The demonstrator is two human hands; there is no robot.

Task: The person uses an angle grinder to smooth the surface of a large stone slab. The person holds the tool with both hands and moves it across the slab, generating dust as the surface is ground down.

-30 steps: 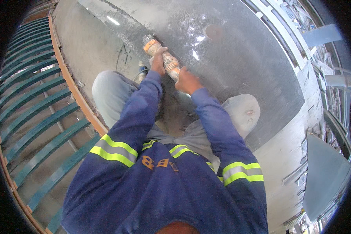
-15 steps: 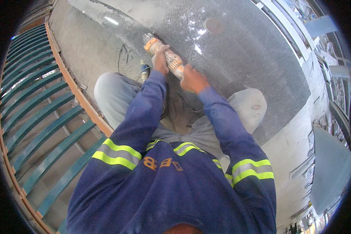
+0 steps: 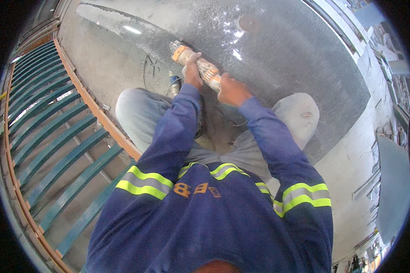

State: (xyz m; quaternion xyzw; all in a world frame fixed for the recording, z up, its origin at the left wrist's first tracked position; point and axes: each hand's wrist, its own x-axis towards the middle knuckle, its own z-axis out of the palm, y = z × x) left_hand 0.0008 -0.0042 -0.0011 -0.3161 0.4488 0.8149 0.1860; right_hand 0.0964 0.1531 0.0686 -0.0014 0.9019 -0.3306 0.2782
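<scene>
A person seen from above wears a navy jacket with yellow-and-silver reflective bands and orange lettering. Ahead and to the right spreads a large dark grey sheet, dusty, with bright reflections; pale floor shows beyond its lower right edge. Along the left runs a rack of teal bars edged by an orange rail. The person's faded jeans show both knees bent and spread apart. A smooth grey panel is at far right among cluttered metal pieces.

At upper centre, between and beyond the knees, is a dusty orange-and-white power tool, slanting with its metal head toward the upper left. The left hand wraps its fingers around the tool's middle; the right hand grasps its rear end. Near the left wrist lies a blue-and-white connector, with a thin dark cable farther left.
</scene>
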